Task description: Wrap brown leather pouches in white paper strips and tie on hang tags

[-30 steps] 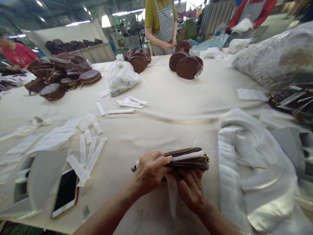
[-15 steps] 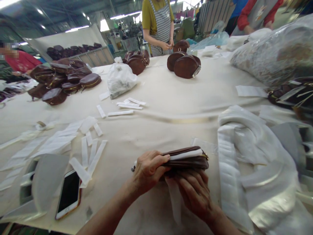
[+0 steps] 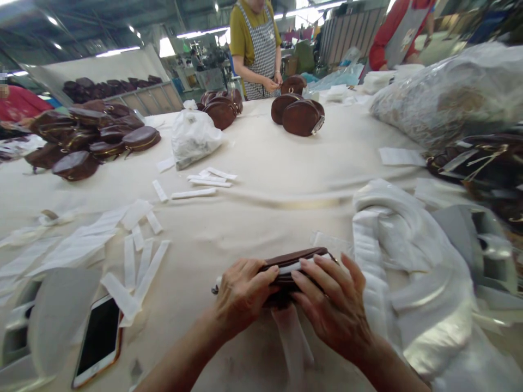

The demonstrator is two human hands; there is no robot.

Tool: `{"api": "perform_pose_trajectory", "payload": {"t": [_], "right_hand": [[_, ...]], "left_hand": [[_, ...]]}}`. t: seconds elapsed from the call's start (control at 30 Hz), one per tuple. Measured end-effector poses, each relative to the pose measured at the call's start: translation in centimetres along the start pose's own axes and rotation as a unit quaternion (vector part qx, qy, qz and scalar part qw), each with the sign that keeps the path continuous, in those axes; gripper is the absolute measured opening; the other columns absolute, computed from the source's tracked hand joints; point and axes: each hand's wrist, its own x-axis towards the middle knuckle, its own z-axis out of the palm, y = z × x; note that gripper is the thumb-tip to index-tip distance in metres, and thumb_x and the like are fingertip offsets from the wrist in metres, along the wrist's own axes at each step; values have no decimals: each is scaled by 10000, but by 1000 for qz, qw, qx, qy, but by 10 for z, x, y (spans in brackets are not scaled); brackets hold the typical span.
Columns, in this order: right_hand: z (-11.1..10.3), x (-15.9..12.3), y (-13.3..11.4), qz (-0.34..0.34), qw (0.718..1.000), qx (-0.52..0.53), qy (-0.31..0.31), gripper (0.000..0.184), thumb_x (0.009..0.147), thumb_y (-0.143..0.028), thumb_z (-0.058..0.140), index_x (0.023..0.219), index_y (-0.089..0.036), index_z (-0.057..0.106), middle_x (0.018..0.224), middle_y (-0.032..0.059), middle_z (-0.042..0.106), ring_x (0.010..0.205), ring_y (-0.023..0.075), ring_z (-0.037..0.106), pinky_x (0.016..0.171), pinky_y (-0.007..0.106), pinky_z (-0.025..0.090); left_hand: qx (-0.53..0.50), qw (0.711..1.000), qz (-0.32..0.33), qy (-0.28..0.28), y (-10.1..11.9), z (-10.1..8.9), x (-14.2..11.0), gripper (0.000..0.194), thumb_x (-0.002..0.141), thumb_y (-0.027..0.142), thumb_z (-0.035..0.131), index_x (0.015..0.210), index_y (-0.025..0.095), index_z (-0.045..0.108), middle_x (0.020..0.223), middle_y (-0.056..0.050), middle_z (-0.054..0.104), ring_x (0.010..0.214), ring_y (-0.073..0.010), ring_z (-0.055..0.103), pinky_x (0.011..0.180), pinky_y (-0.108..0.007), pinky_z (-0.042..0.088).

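Note:
A small dark brown zippered bag [image 3: 295, 255] is between my two hands, edge up, at the front middle of the table. A white strip [image 3: 292, 267] lies along its upper edge. My left hand [image 3: 244, 288] grips the left end, thumb on the near side. My right hand [image 3: 333, 305] lies over the right end, its fingers spread and pressing on the white strip. Another thin white strip [image 3: 292, 340] hangs below the bag, toward me. The bag's underside is hidden by my hands.
A phone [image 3: 98, 340] and loose white strips [image 3: 143, 272] lie at left. Brown bags [image 3: 93, 133] are piled behind them. A white plastic bag [image 3: 194, 133] stands farther back. Folded white wrapping [image 3: 392, 272] covers the right side. A person in a checked apron [image 3: 259, 49] stands across the table.
My right hand has come up from beneath the bag and now lies on its top edge over the white strip. My left hand keeps its grip. The view has shifted slightly.

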Motion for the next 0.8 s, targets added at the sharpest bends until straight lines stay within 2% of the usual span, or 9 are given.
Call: {"api": "perform_pose_trajectory", "payload": {"t": [0.1,0.2,0.33,0.5,0.67,0.8], "right_hand": [[2,18,10,-24,998,39,-44,238,880,-210,544,1106,-149,587,1085,84,659,1082,212,539,1061,481,282],[6,20,14,-26,997,71,-17,196,891,-246,532,1045,-144,598,1028,83,671,1019,194,562,984,427,380],[9,14,15,-14,998,56,-8,209,886,-289,541,1038,-156,598,1090,104,649,1055,215,544,933,426,414],[9,14,17,-20,999,43,-9,215,882,-290,546,1048,-162,596,1098,101,650,1059,208,542,936,423,406],[13,14,19,-22,997,71,7,205,876,-224,542,1065,-159,588,1039,100,663,1010,206,565,902,426,430],[17,10,24,-41,996,72,24,186,876,-173,534,1047,-158,606,1018,105,666,984,220,580,859,410,438]], "left_hand": [[56,997,43,16,1,1,-3,146,901,173,487,1014,140,573,919,-103,626,774,-183,589,666,-291,486],[107,992,71,14,0,2,-6,164,908,162,469,1036,129,566,987,-132,618,831,-217,594,692,-322,492],[142,985,93,14,-2,3,-8,197,927,184,440,1076,115,548,1061,-149,603,898,-233,593,740,-337,493],[190,979,68,25,0,6,-2,362,963,289,352,1152,16,496,1074,-191,604,957,-253,585,778,-349,488],[175,984,40,15,6,4,4,297,964,258,339,1098,67,521,945,-127,640,840,-212,600,724,-320,492],[152,988,2,-21,14,6,3,317,961,287,332,1109,64,501,940,-125,625,820,-225,588,708,-356,498]]}}
